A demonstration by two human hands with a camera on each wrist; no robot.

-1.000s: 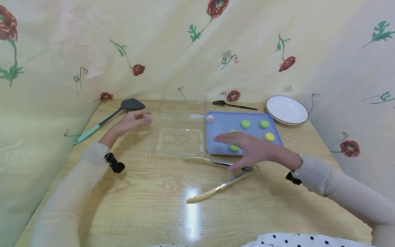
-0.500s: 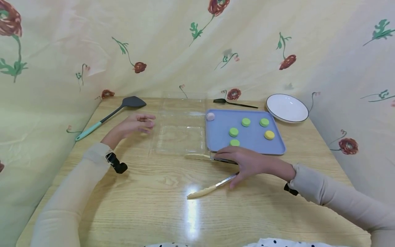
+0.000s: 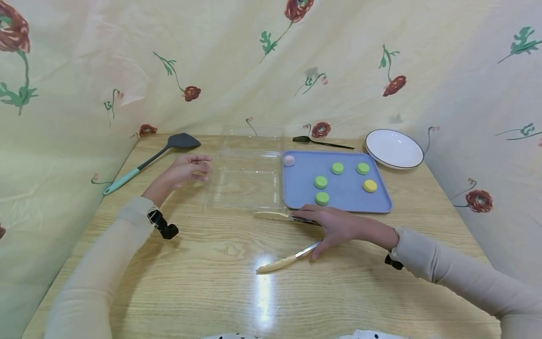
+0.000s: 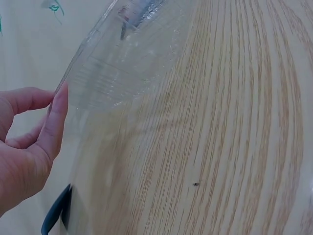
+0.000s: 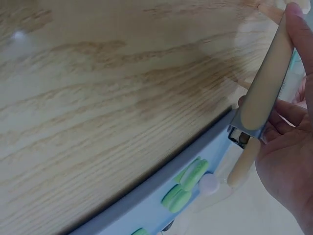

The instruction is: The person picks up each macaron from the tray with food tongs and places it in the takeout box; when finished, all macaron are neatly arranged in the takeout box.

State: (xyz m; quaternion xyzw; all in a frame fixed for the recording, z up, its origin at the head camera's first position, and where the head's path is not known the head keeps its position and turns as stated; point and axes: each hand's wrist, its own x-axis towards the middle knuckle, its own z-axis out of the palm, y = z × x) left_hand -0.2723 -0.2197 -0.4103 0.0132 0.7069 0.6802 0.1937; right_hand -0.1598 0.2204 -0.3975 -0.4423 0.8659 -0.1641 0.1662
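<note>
In the left wrist view, my left hand [image 4: 32, 142] pinches the edge of a clear plastic clamshell container [image 4: 107, 81] between thumb and finger. The container [image 3: 250, 186] lies with its lid up at the back, left of a blue tray [image 3: 351, 200]. My right hand [image 3: 336, 228] grips the tongs [image 3: 277, 266] near their hinged end, thumb on one arm and fingers at the other. Their pale, scalloped tips point left and stand wide apart. On the tray are several green macarons [image 3: 337, 168], one yellow macaron [image 3: 370, 186] and a pale pink macaron [image 3: 289, 161] in the far left corner.
A dark spatula [image 3: 182, 140] with a mint handle lies at the back left. Behind the tray is a black fork [image 3: 323, 142]. A white dark-rimmed plate [image 3: 394, 149] stands at the back right against the floral cloth [image 3: 237, 66].
My right hand has come down from in front of the tray onto the tongs and closed round them. The left hand has shifted slightly at the container's left edge.
</note>
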